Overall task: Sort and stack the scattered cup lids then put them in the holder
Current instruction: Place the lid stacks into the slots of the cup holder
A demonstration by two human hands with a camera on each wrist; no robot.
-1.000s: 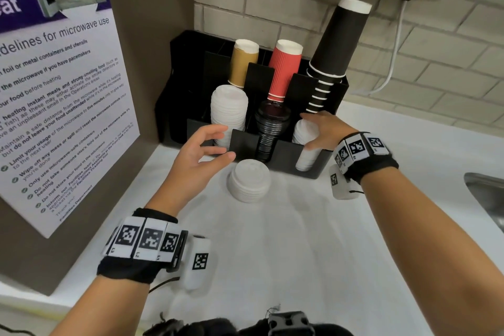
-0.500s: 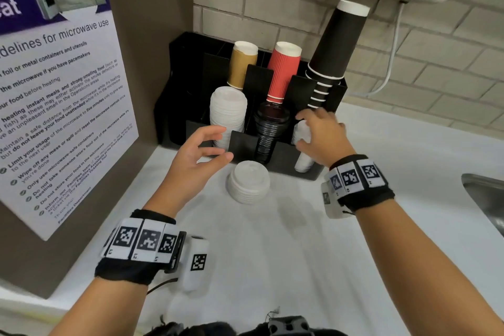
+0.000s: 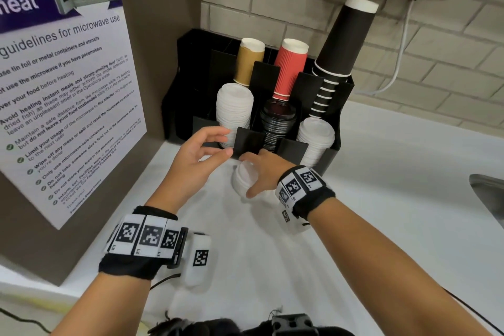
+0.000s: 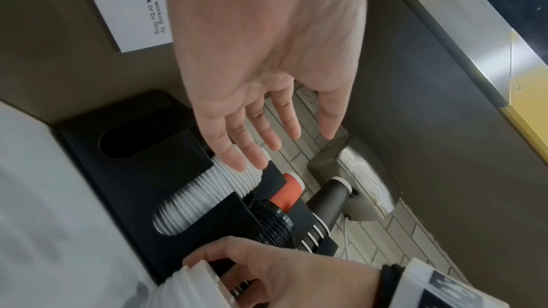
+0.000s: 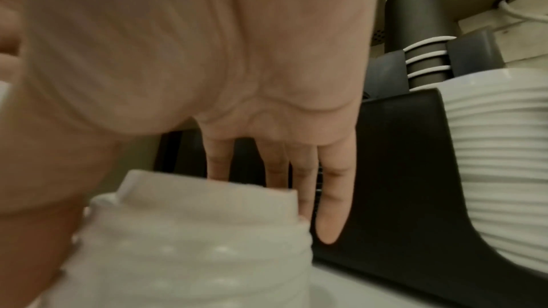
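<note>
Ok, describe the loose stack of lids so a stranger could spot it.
Find the black holder against the brick wall. On the white counter before it sits a short white lid stack, under the right hand. Unlike the other stacks, it sits outside the holder.

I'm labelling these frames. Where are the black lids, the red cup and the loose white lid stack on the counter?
black lids (image 3: 277,124): head view, side of the stack in the holder's middle slot.
red cup (image 3: 290,69): head view, ribbed side.
loose white lid stack (image 3: 243,176): head view, top lid, beside the right hand (image 3: 263,172).
</note>
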